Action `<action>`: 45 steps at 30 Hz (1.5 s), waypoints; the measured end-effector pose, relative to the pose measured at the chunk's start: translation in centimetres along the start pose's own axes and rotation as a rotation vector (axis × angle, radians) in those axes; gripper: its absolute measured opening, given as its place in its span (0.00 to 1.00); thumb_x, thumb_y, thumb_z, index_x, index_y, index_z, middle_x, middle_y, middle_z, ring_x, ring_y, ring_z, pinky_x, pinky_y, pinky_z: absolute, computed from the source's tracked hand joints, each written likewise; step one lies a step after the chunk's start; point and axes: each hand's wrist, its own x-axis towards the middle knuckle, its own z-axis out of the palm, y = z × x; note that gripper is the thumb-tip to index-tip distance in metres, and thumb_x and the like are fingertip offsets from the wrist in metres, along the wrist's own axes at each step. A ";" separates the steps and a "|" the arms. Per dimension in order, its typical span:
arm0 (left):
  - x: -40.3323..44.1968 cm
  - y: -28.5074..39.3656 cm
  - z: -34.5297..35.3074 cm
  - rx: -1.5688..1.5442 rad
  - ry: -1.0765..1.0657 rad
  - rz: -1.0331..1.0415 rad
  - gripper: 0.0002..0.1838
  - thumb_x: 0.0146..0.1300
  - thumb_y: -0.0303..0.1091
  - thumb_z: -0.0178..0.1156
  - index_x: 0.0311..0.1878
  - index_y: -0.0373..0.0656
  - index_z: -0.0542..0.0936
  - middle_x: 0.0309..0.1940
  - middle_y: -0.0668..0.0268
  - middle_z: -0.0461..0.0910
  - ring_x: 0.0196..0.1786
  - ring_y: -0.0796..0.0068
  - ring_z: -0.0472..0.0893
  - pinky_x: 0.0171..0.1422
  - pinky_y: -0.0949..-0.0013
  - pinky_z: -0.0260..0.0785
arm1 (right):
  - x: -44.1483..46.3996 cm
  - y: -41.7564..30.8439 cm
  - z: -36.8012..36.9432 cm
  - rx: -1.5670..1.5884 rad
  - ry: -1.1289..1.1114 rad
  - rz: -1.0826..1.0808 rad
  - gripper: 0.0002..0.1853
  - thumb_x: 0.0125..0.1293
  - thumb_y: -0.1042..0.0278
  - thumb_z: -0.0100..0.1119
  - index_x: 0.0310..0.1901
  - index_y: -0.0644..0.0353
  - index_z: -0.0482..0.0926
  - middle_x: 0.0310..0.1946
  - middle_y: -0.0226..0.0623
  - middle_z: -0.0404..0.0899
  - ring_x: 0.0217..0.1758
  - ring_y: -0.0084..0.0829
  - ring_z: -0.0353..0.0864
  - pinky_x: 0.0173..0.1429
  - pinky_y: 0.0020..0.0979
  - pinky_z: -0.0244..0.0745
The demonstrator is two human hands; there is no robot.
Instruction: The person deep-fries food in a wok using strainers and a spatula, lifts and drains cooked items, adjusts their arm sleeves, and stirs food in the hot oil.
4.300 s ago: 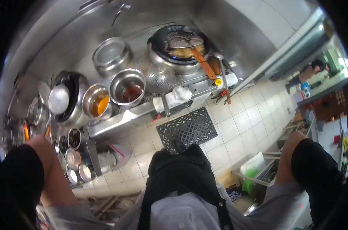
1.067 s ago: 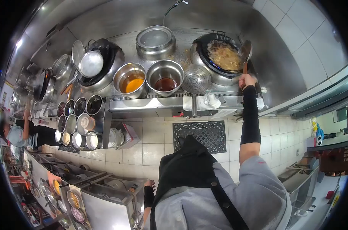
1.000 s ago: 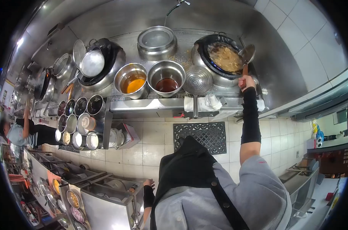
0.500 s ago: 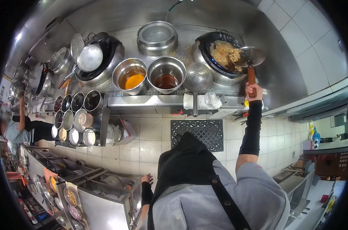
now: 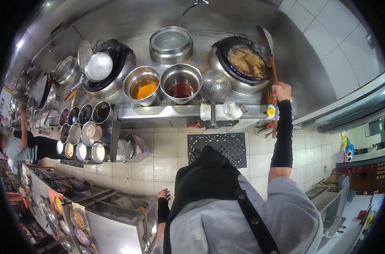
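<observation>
My right hand (image 5: 282, 91) is wrapped round the wooden handle of a metal ladle (image 5: 265, 41), whose bowl is tilted up beside the right wok. In that wok (image 5: 246, 62) lies brown food in liquid. My left hand (image 5: 163, 194) hangs low at my side near the corner of the steel counter, fingers apart, holding nothing. Left of the wok a perforated strainer (image 5: 215, 86) rests on the stove edge. Beside it are a steel pot of dark red liquid (image 5: 181, 89) and one of orange liquid (image 5: 144, 89).
A lidded pot (image 5: 171, 42) stands behind the two open pots. Another wok (image 5: 112, 67) with strainers is further left, above several seasoning containers (image 5: 75, 132). A bottle with a yellow cap (image 5: 271, 111) is below my right hand. A co-worker (image 5: 15, 146) stands at far left.
The ladle, earlier at the wok's right rim by the food, is now raised and turned on its side, with more of its long handle showing below my right hand. The view has shifted slightly.
</observation>
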 end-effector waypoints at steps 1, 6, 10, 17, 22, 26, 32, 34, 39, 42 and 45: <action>0.2 0.3 -0.1 -0.030 0.001 0.006 0.20 0.64 0.40 0.54 0.59 0.52 0.78 0.51 0.64 0.81 0.49 0.62 0.78 0.48 0.54 0.69 | -0.6 -0.3 0.4 0.008 -0.005 -0.006 0.08 0.49 0.78 0.56 0.32 0.69 0.79 0.14 0.33 0.71 0.10 0.22 0.67 0.13 0.26 0.57; -0.6 2.5 0.1 -0.249 0.053 -0.046 0.23 0.62 0.38 0.54 0.62 0.49 0.77 0.53 0.61 0.81 0.52 0.58 0.78 0.51 0.53 0.68 | -3.7 -3.4 0.7 0.093 -0.129 0.015 0.09 0.49 0.78 0.58 0.34 0.70 0.80 0.15 0.32 0.72 0.11 0.20 0.66 0.13 0.24 0.56; -2.0 4.0 0.1 -0.271 0.074 -0.051 0.26 0.62 0.37 0.53 0.64 0.48 0.75 0.56 0.59 0.79 0.54 0.56 0.78 0.52 0.52 0.68 | -3.5 -3.2 1.8 0.049 -0.199 0.026 0.10 0.49 0.78 0.59 0.34 0.70 0.81 0.15 0.32 0.72 0.11 0.20 0.66 0.13 0.24 0.56; -1.2 3.2 0.4 -0.264 0.081 -0.016 0.24 0.64 0.42 0.53 0.62 0.47 0.76 0.56 0.58 0.79 0.54 0.55 0.78 0.52 0.53 0.69 | 0.7 1.2 5.5 -0.445 -0.199 -0.231 0.07 0.46 0.75 0.60 0.27 0.70 0.82 0.13 0.34 0.74 0.10 0.24 0.70 0.14 0.29 0.61; -1.1 1.1 0.2 -0.207 0.058 0.033 0.22 0.65 0.40 0.54 0.61 0.47 0.76 0.54 0.59 0.80 0.51 0.58 0.79 0.48 0.55 0.69 | -0.4 2.3 3.7 -0.242 -0.180 0.005 0.06 0.47 0.74 0.58 0.25 0.69 0.81 0.12 0.35 0.74 0.09 0.24 0.70 0.14 0.32 0.62; -0.9 1.0 0.7 -0.247 0.008 -0.023 0.21 0.66 0.39 0.52 0.61 0.48 0.77 0.53 0.60 0.81 0.49 0.59 0.79 0.47 0.55 0.69 | 0.3 3.7 2.8 -0.401 -0.139 -0.137 0.07 0.48 0.76 0.55 0.26 0.69 0.81 0.12 0.34 0.73 0.08 0.24 0.67 0.12 0.29 0.58; -4.7 0.2 1.5 -0.200 0.084 -0.073 0.22 0.65 0.38 0.51 0.63 0.49 0.76 0.53 0.60 0.81 0.51 0.58 0.79 0.49 0.54 0.69 | 0.2 6.7 2.3 -0.175 0.136 -0.113 0.05 0.47 0.77 0.56 0.26 0.69 0.79 0.12 0.34 0.71 0.08 0.23 0.66 0.12 0.29 0.57; -5.1 0.2 1.6 -0.145 0.072 -0.083 0.22 0.65 0.38 0.51 0.62 0.49 0.76 0.52 0.60 0.81 0.50 0.59 0.79 0.48 0.54 0.69 | 1.2 4.8 0.9 0.010 0.000 0.100 0.06 0.49 0.75 0.57 0.18 0.66 0.74 0.11 0.37 0.71 0.09 0.26 0.67 0.12 0.30 0.56; -3.4 -0.6 1.4 -0.215 0.043 -0.092 0.21 0.65 0.37 0.51 0.61 0.50 0.77 0.50 0.61 0.82 0.49 0.60 0.79 0.47 0.54 0.69 | 1.4 2.3 -0.3 0.019 0.134 0.072 0.06 0.46 0.76 0.57 0.18 0.69 0.79 0.12 0.41 0.74 0.09 0.29 0.70 0.14 0.32 0.60; -2.6 -0.7 1.4 -0.273 0.057 -0.097 0.21 0.65 0.37 0.51 0.61 0.50 0.77 0.49 0.62 0.82 0.48 0.61 0.79 0.47 0.54 0.69 | 3.4 4.1 1.1 -0.048 0.227 -0.037 0.06 0.45 0.75 0.57 0.18 0.69 0.79 0.12 0.41 0.74 0.10 0.30 0.70 0.15 0.31 0.61; -1.9 -0.3 1.3 -0.355 0.078 -0.104 0.21 0.64 0.37 0.51 0.60 0.51 0.77 0.48 0.63 0.82 0.47 0.61 0.79 0.46 0.54 0.69 | 5.5 3.3 -0.5 0.047 0.160 0.125 0.08 0.46 0.75 0.57 0.15 0.70 0.75 0.11 0.41 0.73 0.09 0.30 0.69 0.14 0.32 0.59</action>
